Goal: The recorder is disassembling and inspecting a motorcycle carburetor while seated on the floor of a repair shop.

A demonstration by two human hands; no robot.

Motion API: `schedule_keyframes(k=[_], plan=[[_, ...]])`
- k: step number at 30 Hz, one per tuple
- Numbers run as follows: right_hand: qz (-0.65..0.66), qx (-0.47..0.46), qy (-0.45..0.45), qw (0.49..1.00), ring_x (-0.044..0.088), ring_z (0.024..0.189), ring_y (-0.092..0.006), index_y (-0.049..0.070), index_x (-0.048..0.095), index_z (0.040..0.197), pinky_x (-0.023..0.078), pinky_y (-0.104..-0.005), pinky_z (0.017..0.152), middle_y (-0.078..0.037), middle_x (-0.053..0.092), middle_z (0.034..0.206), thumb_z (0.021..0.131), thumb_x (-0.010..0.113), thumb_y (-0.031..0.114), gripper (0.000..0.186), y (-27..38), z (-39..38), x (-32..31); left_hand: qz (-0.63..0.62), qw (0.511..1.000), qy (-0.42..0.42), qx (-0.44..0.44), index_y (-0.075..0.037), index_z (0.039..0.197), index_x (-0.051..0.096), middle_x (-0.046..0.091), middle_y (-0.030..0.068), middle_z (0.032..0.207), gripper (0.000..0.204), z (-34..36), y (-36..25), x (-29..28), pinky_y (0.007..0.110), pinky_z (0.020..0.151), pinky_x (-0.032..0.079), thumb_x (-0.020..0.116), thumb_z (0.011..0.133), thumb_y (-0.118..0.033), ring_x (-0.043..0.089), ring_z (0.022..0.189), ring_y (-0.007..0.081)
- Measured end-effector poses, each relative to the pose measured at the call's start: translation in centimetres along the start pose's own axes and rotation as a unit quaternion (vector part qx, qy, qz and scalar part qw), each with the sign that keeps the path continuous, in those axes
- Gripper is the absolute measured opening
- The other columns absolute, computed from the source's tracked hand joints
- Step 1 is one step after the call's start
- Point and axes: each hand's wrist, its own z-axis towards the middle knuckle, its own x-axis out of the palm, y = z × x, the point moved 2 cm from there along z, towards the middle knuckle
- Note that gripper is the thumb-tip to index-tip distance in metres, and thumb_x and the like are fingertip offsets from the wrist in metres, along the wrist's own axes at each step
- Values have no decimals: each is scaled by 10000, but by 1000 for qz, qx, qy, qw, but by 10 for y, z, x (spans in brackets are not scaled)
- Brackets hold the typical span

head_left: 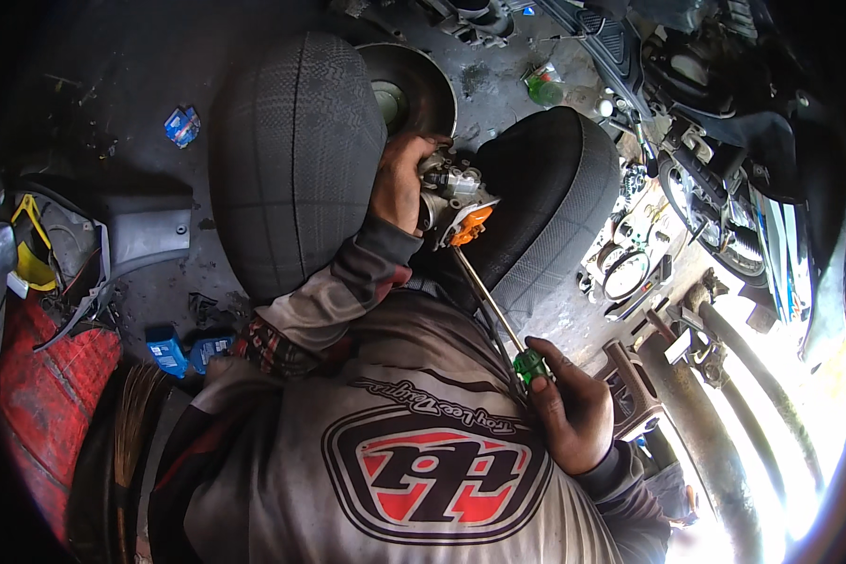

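Observation:
My left hand (397,186) is closed round a silvery cast-metal part (456,183), like a carburetor or throttle body with an orange piece (473,224) on its lower side, held between my knees. My right hand (569,414) grips the green handle (530,367) of a long screwdriver. Its shaft runs up to the underside of the metal part, near the orange piece. Whether the tip is seated there I cannot tell. A dark round pan (432,80) lies on the floor beyond the part, partly hidden by my left leg.
Yellow-and-black plastic panels (38,254) and a red object (38,395) lie at the left, near two blue packages (167,352). A motorcycle (724,226) and assorted metal parts (625,273) are at the right, with long pipes (743,395) in bright light below them.

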Motion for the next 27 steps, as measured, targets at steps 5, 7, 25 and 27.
schedule_keyframes(k=[5, 7, 25, 27], plan=[[-314, -139, -72, 936, 593, 491, -292, 89, 608, 1303, 510, -423, 476, -101, 549, 639, 859, 660, 179, 457, 23, 1, -9, -113, 992, -6, -54, 55, 1005, 666, 692, 152, 950, 297, 5, -10, 3, 324, 802, 514, 434, 921, -110, 662, 860, 203], [-398, -198, -66, 893, 614, 507, -282, 88, 582, 1320, 514, -416, 474, -108, 554, 674, 851, 665, 218, 494, 27, -2, -16, -225, 963, -32, -145, 51, 958, 654, 673, 145, 903, 306, 1, -15, 1, 329, 790, 502, 435, 944, -163, 647, 836, 204], [195, -531, -98, 818, 587, 1011, -187, -28, 339, 1396, 432, -322, 952, -115, 616, 1131, 1007, 563, 247, 526, 81, 44, -33, -462, 835, -52, -296, -66, 1287, 559, 653, 146, 1210, 498, -25, -81, 13, 535, 990, 496, 402, 998, -441, 644, 1109, 318], [243, -537, -57, 805, 583, 1001, -163, -19, 365, 1386, 436, -304, 940, -92, 618, 1098, 993, 596, 203, 506, 98, 55, -37, -465, 849, -36, -249, -78, 1231, 607, 673, 180, 1135, 557, -5, -62, 7, 688, 860, 504, 351, 957, -490, 670, 1002, 419]])
